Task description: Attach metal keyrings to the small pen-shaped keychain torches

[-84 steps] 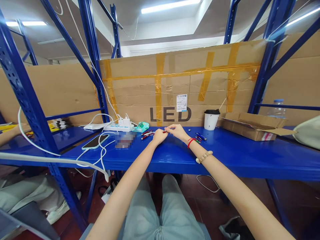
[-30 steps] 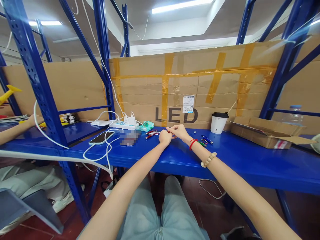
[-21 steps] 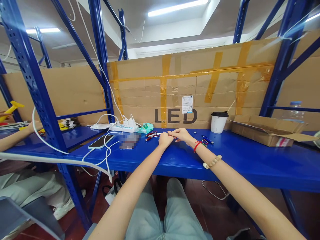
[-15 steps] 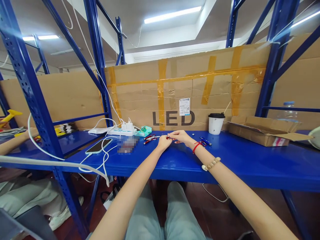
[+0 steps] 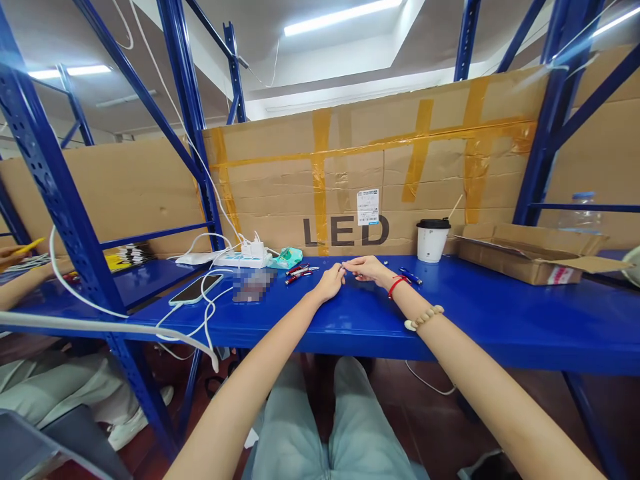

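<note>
My left hand (image 5: 331, 283) is closed above the blue table (image 5: 380, 327), its fingers curled inward. Facing it, my right hand (image 5: 369, 268) pinches at the left fingertips, and the two hands meet there. What they hold is too small and too covered to name; only a dark speck shows between the fingers. Just left of my left hand lie several red pens (image 5: 299, 275) with silvery parts. Partly behind my right wrist, some blue pens (image 5: 411, 276) rest on the table.
A phone (image 5: 196, 289) and white cables lie left, near a power strip (image 5: 245, 259) and a green packet (image 5: 289, 257). A lidded paper cup (image 5: 432, 241) and an open cardboard box (image 5: 520, 257) stand right. Another person's arm (image 5: 30, 283) reaches in at far left.
The red piece that showed between my fingertips is no longer visible. My right hand has shifted slightly right, and its fingers have straightened a little. The view has tilted slightly.
</note>
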Demonstrator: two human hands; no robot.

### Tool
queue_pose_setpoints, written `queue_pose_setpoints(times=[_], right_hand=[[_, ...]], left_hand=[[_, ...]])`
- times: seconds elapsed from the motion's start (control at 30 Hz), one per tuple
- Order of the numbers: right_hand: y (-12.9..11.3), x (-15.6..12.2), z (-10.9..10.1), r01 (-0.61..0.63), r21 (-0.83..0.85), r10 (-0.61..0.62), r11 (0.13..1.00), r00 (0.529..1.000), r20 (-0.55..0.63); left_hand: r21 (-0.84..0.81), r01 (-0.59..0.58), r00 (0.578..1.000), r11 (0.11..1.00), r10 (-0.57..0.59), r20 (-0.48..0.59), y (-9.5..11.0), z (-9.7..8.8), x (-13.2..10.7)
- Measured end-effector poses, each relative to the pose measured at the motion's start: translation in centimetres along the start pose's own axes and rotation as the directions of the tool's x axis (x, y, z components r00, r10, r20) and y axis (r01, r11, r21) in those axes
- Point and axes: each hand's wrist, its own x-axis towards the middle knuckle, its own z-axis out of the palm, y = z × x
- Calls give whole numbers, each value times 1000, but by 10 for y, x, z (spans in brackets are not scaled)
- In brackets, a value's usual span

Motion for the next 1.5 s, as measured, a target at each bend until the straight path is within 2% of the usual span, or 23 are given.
queue_pose_setpoints(times=[0.13,0.27,0.47,0.67,0.83,0.97,1.1,1.23,1.33,1.5], right_hand=[[-3,-3,-1,51,-40,-52,998,999,-11],[-8,-7,0,130,-98,-134,987,990,-34],[-9,-6,4,58,-102,-67,993,994,-88],[-2,-1,2,1,-70,-7,998,996,-88],[-1,-1,3,-18,-95,10,995,996,-87],[0,-2,1,-11,-105,3,994,997,-71],[4,0,-5,150,-82,-149,985,989,13],[10,7,-10,252,-136,-244,958,967,78],[12,11,-12,292,-172,-281,941,956,82],[15,14,-15,326,-176,-316,929,945,81]], left_hand=[[117,22,998,993,-15,-63,4,0,-3],[248,67,997,966,-53,-63,14,-3,-9],[305,87,996,949,-79,-40,24,-7,-15],[363,76,997,929,-79,-8,27,-7,-17],[372,111,993,921,-115,-11,29,-7,-17],[352,133,991,926,-132,-26,30,-8,-18],[274,151,988,950,-150,-26,26,-7,-16],[134,91,996,987,-87,-32,13,-4,-10],[41,50,997,998,-48,-69,4,-1,-4],[30,-1,999,1000,2,-48,0,0,-1]])
